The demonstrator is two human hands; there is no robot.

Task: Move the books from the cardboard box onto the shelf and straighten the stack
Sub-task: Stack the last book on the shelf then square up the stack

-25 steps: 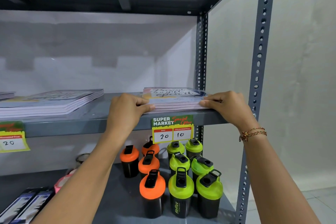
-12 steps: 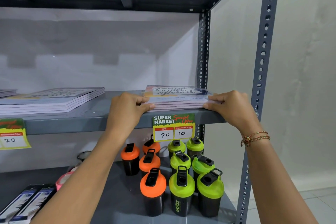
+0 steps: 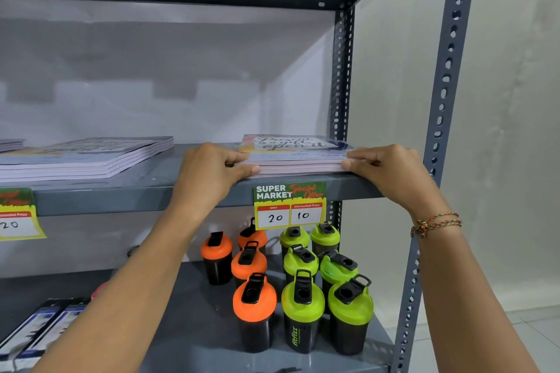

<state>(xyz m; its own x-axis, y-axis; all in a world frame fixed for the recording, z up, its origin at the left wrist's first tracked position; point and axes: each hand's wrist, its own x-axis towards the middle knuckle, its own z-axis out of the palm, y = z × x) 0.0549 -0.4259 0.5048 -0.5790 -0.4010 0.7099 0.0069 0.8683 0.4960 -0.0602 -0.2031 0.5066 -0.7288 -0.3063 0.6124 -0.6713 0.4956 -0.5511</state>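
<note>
A small stack of thin books (image 3: pixel 295 154) with a lettered pastel cover lies flat at the right end of the grey metal shelf (image 3: pixel 145 194), near its front edge. My left hand (image 3: pixel 212 172) clasps the stack's left side, thumb on top and fingers against the front corner. My right hand (image 3: pixel 391 169) presses the stack's right side, fingertips curled on its edge. A second, wider stack of the same books (image 3: pixel 91 157) rests further left on the shelf. The cardboard box is out of view.
A price tag reading 20 and 10 (image 3: pixel 289 206) hangs from the shelf lip below the stack. Orange-lidded (image 3: pixel 254 303) and green-lidded shaker bottles (image 3: pixel 303 306) stand on the lower shelf. Perforated uprights (image 3: pixel 448 76) frame the right side; another tag (image 3: pixel 18 215) hangs at left.
Both hands stay on the sides of the right stack. The view has shifted slightly; the stack sits a little squarer between the hands.
</note>
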